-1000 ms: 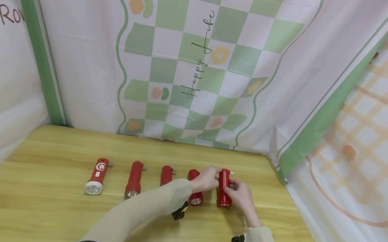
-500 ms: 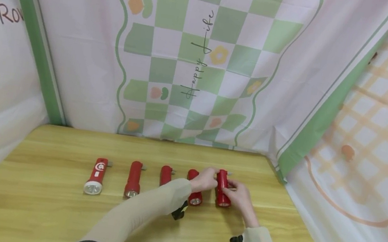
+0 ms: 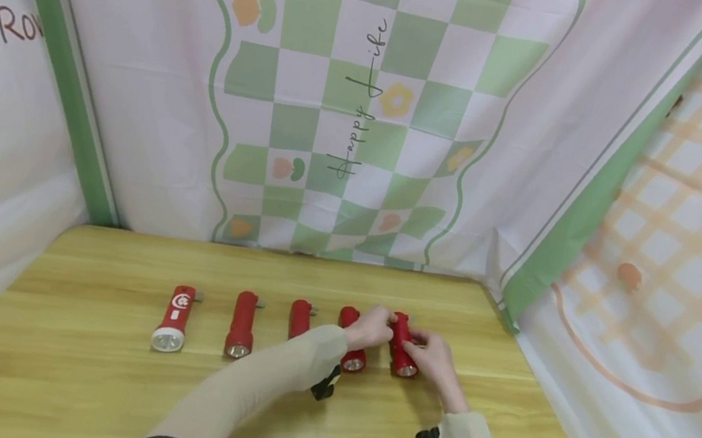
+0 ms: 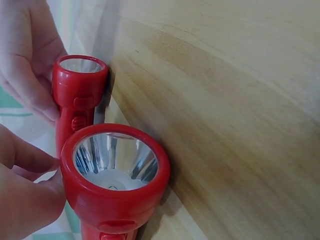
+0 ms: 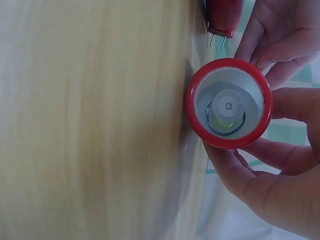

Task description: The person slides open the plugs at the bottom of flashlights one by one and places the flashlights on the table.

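In the head view, my right hand (image 3: 433, 356) grips the rightmost red flashlight (image 3: 401, 340) from its right side, thumb on the barrel. My left hand (image 3: 371, 328) reaches over from the left and appears to pinch the same flashlight's tail end; the exact contact is hidden. This flashlight lies lens toward me, and its round head (image 5: 230, 102) fills the middle of the right wrist view. Just left of it, under my left wrist, another red flashlight (image 3: 354, 360) lies on the table. Its lens head (image 4: 117, 172) looms close in the left wrist view.
Further left along the wooden table (image 3: 66, 374) lie a red flashlight with a white head (image 3: 175, 318), a plain red flashlight (image 3: 243, 323) and one partly hidden by my left sleeve (image 3: 300, 317). Behind the table hangs a green-and-white checked cloth (image 3: 349, 136).
The rightmost flashlight's tail has come down and slightly left, so its lens now shows more. Both hands have stayed at it, with the right shifting slightly. The other flashlights have not moved.
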Tool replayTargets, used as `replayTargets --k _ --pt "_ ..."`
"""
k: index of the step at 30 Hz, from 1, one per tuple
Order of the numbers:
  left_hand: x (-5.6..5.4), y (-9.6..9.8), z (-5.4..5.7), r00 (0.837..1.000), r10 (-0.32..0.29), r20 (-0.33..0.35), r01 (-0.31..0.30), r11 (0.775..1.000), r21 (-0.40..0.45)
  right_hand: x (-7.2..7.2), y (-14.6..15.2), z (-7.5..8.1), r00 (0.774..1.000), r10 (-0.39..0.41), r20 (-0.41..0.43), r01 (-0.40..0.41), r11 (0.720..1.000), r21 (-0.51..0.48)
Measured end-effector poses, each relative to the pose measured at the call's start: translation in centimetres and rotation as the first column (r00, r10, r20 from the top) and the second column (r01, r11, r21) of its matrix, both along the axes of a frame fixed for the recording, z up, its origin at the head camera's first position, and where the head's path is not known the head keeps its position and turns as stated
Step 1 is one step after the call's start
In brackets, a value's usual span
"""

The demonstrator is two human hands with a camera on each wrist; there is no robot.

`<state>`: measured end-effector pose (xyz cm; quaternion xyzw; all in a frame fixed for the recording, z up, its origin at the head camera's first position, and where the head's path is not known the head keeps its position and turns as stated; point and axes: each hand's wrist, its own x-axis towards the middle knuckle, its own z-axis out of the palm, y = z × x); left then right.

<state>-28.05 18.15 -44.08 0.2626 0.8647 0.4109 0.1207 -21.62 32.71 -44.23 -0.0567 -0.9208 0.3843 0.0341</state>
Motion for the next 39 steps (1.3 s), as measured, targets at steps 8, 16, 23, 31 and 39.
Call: replayTargets --k 8,16,23,31,39 --pt "0.1 -0.1 -0.2 1.0 0.01 0.027 -0.01 1.0 -0.026 -0.2 0.1 -0.3 1.0 0.004 -0.001 -0.004 1.0 0.02" --pt "0.3 -0.1 -0.3 0.999 0.017 0.038 -0.014 0.998 -0.061 -0.1 0.2 -0.4 1.0 0.01 0.016 -0.01 1.0 0.021" --pt "0.4 -0.2 -0.2 1.0 0.001 0.013 0.0 0.998 -0.058 0.2 0.3 0.1 0.999 0.011 0.043 -0.012 1.0 0.02" --pt "0.6 -1.7 0.3 0.998 -0.041 0.051 0.041 0.999 0.01 0.5 0.5 0.0 1.0 -0.006 0.031 0.005 0.999 0.035" --pt "0.4 -4.2 1.5 0.998 -0.024 0.054 0.02 0.997 0.068 0.9 0.9 -0.1 1.0 -0.007 -0.001 0.007 0.999 0.039"
